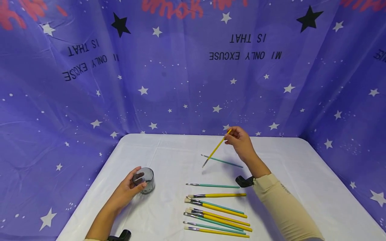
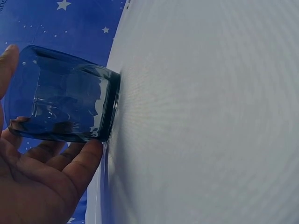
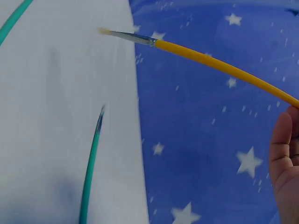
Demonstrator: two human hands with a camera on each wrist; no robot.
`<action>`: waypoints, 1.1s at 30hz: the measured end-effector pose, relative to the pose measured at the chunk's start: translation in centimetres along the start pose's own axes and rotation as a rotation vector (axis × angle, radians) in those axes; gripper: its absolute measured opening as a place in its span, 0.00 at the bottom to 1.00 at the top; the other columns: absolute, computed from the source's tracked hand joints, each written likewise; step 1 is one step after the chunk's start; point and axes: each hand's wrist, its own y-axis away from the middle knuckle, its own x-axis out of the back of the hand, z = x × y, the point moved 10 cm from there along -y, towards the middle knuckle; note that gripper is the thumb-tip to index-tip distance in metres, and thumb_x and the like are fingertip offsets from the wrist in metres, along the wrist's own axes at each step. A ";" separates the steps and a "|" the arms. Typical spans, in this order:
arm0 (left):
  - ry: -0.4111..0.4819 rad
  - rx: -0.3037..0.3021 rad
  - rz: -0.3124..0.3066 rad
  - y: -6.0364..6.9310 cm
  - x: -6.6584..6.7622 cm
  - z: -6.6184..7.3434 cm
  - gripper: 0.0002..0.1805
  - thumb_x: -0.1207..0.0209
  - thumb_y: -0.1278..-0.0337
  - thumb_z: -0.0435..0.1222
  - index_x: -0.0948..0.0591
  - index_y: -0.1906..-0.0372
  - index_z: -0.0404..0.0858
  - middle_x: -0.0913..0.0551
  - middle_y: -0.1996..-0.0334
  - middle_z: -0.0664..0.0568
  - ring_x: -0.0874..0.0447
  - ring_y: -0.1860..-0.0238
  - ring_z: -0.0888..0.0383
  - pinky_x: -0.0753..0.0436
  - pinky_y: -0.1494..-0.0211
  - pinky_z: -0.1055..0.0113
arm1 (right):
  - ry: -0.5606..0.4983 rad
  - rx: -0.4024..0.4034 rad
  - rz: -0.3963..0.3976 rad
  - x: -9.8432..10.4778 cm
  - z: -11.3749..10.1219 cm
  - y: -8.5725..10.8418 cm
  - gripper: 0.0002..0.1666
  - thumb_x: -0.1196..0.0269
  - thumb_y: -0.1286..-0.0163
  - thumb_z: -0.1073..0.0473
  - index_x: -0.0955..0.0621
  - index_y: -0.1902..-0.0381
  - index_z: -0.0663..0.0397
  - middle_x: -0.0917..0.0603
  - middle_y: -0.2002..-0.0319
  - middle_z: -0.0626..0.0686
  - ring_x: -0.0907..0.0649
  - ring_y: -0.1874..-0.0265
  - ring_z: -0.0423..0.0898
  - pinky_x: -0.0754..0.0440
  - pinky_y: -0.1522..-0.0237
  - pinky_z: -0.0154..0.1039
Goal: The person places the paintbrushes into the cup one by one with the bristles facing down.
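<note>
The left hand (image 1: 125, 192) holds a dark clear glass (image 1: 144, 180), thumb on one side and fingers on the other. In the left wrist view the glass (image 2: 65, 98) has its base at the white table, fingers (image 2: 84, 163) against its side. Raised over the far part of the table, the right hand (image 1: 241, 144) pinches a yellow brush (image 1: 217, 147) near its handle end, bristles pointing down and left. Beneath it a green brush (image 1: 224, 161) lies on the table. The yellow brush (image 3: 215, 63) shows its pale bristles in the right wrist view.
Several yellow and green brushes lie in a rough column at the near middle, among them a green one (image 1: 217, 185) and a yellow one (image 1: 223, 195). The white tabletop (image 1: 169, 150) ends at a purple star-patterned curtain (image 1: 187, 73) behind and at both sides.
</note>
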 end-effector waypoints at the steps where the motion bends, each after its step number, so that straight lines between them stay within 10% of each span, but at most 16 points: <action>1: -0.001 0.002 0.000 0.0 0.0 0.0 0.42 0.38 0.34 0.35 0.48 0.22 0.36 0.38 0.29 0.32 0.39 0.30 0.35 0.28 0.45 0.77 | -0.015 0.007 -0.007 -0.5 -0.3 0.0 0.12 0.38 0.29 0.68 0.26 0.49 0.63 0.22 0.64 0.54 0.17 0.65 0.44 0.16 0.60 0.37; 21: -0.022 -0.003 0.006 0.1 0.0 -0.1 0.43 0.37 0.34 0.36 0.48 0.22 0.36 0.38 0.29 0.32 0.39 0.29 0.35 0.27 0.41 0.72 | -0.380 0.099 0.008 -12.7 -4.1 -0.9 0.11 0.41 0.30 0.75 0.25 0.54 0.60 0.23 0.63 0.56 0.17 0.64 0.45 0.15 0.60 0.38; 33: -0.029 0.031 0.019 0.1 0.0 -0.2 0.43 0.36 0.35 0.37 0.46 0.23 0.38 0.37 0.29 0.34 0.39 0.29 0.36 0.26 0.40 0.67 | -0.376 0.076 -0.037 -19.0 -2.4 1.0 0.10 0.42 0.30 0.76 0.27 0.53 0.65 0.22 0.63 0.53 0.17 0.64 0.44 0.16 0.59 0.37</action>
